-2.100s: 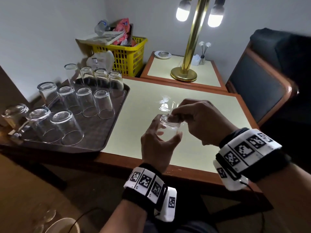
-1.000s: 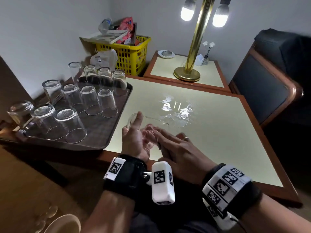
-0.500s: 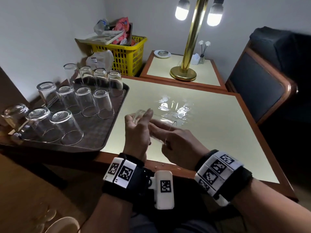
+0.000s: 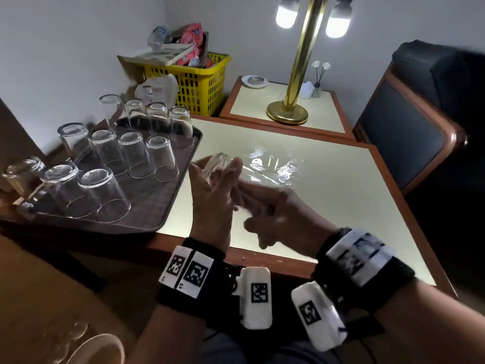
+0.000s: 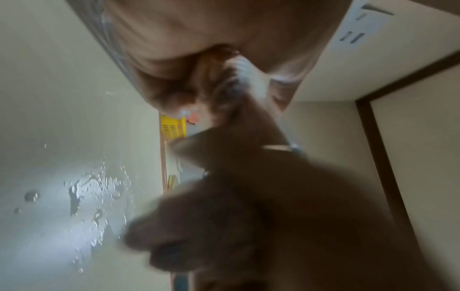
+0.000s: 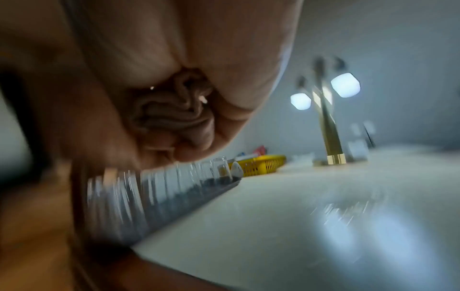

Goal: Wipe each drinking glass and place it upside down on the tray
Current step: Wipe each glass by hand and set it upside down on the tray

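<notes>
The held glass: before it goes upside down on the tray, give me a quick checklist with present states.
1. Left hand grips glass: ok.
2. Right hand free of the glass: not ok, fingers reach its mouth.
3. Glass wiped dry: cannot tell.
4. Free spot on tray, near corner: ok.
5. Tray glasses all inverted: ok.
6. Table dry: not ok, water pooled.

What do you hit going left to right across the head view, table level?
Grey tray of upturned clear glasses → left hand → right hand → dark upholstered wooden-armed chair.
</notes>
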Available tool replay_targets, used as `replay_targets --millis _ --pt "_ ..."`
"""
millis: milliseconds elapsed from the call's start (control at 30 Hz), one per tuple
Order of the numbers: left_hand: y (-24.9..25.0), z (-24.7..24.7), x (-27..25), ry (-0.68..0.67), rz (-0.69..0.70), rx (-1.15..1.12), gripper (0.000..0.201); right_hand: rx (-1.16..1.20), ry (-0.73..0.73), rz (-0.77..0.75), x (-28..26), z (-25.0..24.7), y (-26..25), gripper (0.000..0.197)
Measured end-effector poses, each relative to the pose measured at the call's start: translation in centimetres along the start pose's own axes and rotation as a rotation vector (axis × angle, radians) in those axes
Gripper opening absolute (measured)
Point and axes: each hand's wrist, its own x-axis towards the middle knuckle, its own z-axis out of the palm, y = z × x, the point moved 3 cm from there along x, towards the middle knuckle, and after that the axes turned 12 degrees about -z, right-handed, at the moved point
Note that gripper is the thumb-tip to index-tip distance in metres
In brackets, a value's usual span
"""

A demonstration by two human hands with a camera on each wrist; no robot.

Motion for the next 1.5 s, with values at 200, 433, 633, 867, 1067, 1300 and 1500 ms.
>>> replay_targets --millis 200,433,633,867,1067,1300,1500 --pt "-0.4 -1.0 0.5 0.116 -0.173 0.131 0.037 -0.598 -0.129 -0.121 0.5 0.1 -0.5 0.078" --pt "-0.6 -1.1 0.2 0.000 -0.049 0.028 0.037 0.295 -0.052 0.167 1.2 -0.3 1.4 0.074" --pt "-1.8 -2.2 1.9 0.125 -0.246 0.043 0.049 -0.822 -0.191 -0.194 2.3 0.5 2.3 0.088" --pt "-1.6 -2.4 2.3 0.023 -0.134 0.012 0.062 0.182 -0.095 0.120 2.5 0.1 2.0 0.068" --pt "-2.0 -2.2 1.7 0.162 -0.164 -0.013 0.052 -0.629 -0.223 -0.119 2.1 1.3 1.9 0.086" --pt "-1.8 -1.8 1.2 0.032 -0.176 0.077 0.043 -0.301 -0.066 0.019 1.1 0.2 0.6 0.084" --pt "-1.4 -1.0 0.4 0.022 -0.110 -0.003 0.037 -0.333 -0.116 -0.081 0.7 0.6 1.0 0.084"
